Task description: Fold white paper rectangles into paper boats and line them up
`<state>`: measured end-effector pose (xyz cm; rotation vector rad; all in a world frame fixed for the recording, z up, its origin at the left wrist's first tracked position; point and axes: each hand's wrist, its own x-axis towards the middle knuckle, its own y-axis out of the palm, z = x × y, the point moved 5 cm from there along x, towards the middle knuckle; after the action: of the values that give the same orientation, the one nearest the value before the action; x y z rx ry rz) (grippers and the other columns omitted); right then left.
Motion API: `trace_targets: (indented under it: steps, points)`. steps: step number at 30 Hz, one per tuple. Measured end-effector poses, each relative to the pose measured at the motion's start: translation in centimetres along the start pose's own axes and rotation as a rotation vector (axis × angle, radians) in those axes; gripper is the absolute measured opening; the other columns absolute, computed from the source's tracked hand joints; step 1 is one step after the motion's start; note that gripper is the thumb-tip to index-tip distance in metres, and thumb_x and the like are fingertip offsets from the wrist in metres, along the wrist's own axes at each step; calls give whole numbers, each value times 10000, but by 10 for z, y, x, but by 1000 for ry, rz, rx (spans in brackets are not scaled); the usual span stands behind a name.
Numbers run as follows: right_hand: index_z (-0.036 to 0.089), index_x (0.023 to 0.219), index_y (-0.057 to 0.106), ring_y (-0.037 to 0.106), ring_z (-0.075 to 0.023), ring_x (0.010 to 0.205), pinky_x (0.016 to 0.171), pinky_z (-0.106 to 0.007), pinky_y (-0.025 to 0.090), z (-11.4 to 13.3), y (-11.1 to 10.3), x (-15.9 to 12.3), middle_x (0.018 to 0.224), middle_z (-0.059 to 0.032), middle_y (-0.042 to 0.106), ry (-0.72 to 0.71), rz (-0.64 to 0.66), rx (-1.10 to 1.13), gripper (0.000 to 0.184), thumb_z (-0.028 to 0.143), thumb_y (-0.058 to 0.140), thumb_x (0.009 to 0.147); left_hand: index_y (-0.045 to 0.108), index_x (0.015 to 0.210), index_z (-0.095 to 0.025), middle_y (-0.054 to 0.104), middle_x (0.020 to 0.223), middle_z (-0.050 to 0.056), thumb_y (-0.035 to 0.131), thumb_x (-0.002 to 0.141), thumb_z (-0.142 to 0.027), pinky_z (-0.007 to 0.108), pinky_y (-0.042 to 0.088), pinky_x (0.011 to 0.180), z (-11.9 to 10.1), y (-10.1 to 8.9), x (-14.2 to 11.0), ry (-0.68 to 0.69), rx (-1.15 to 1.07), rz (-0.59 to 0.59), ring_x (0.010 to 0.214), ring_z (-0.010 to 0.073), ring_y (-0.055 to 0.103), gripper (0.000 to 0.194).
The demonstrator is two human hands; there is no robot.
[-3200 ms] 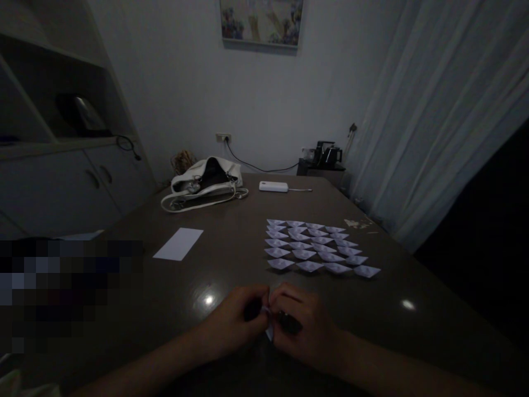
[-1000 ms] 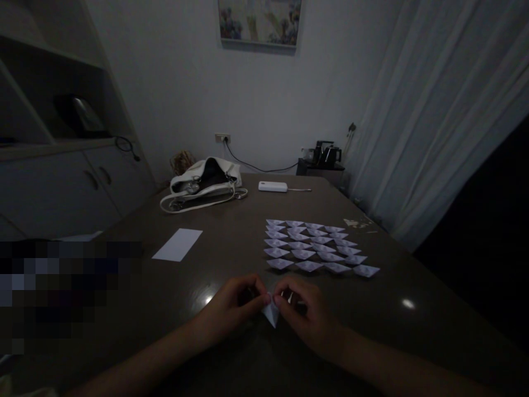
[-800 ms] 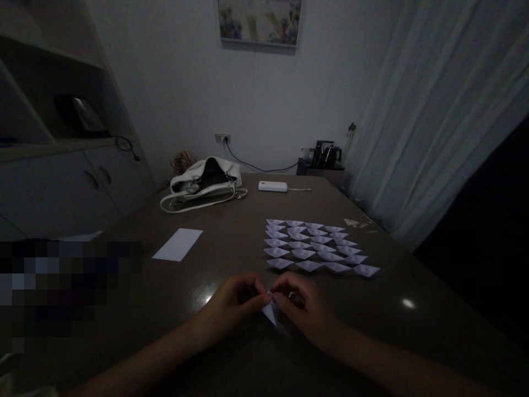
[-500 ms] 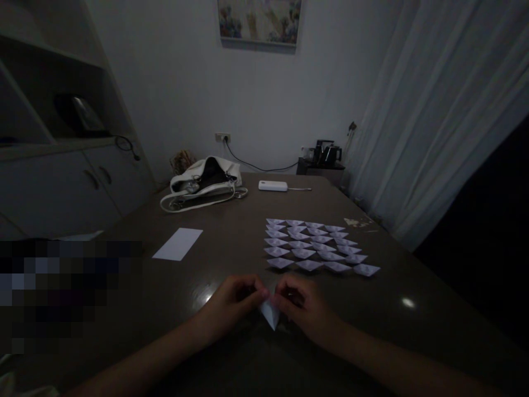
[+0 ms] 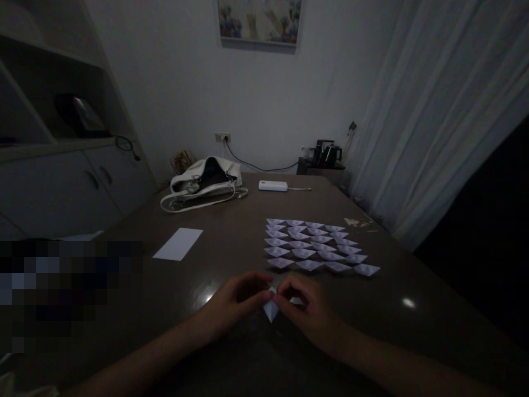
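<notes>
Between my two hands, near the table's front, is a small folded piece of white paper (image 5: 271, 312) with its point toward me. My left hand (image 5: 237, 298) pinches its left side between thumb and fingers. On the other side my right hand (image 5: 303, 306) pinches it too, thumb tips almost meeting. The fingers cover the paper's upper part. Beyond my right hand, several small white paper boats (image 5: 309, 265) stand in rows on the dark table (image 5: 231, 231). A flat white sheet of paper (image 5: 178, 244) lies farther off to the left.
At the back left of the table sits a white handbag (image 5: 206, 184). A white power bank (image 5: 273, 186) with a short cable lies to its right. Light scraps (image 5: 359, 222) lie near the right edge. A pixelated patch hides the left side.
Both hands earlier gripped the paper closely with little of it showing. Now its folded point shows below the thumbs, and it has tilted and shifted slightly between my fingers. The boats have stayed put.
</notes>
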<state>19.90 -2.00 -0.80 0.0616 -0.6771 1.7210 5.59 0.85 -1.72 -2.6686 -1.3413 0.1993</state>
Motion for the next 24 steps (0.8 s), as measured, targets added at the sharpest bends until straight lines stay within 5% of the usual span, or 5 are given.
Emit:
trace_targets:
  steps: [17,24]
  points:
    - [182,839,558,569,-133,712,619,-240,474,-2,-3,3,813,-17,575,23,-61,74,92,206,636,797,647,1016,-133,692,971,83,691,768,-294,316,498,827,3,-4,1,60,-152,-81,905,204,643,299]
    - [144,846,624,578,-137,648,577,-244,454,-21,8,0,726,-24,604,208,102,156,212,352,583,858,672,943,-128,717,934,71,686,761,-279,301,510,803,-3,-6,-1,72,-112,-112,868,198,660,237]
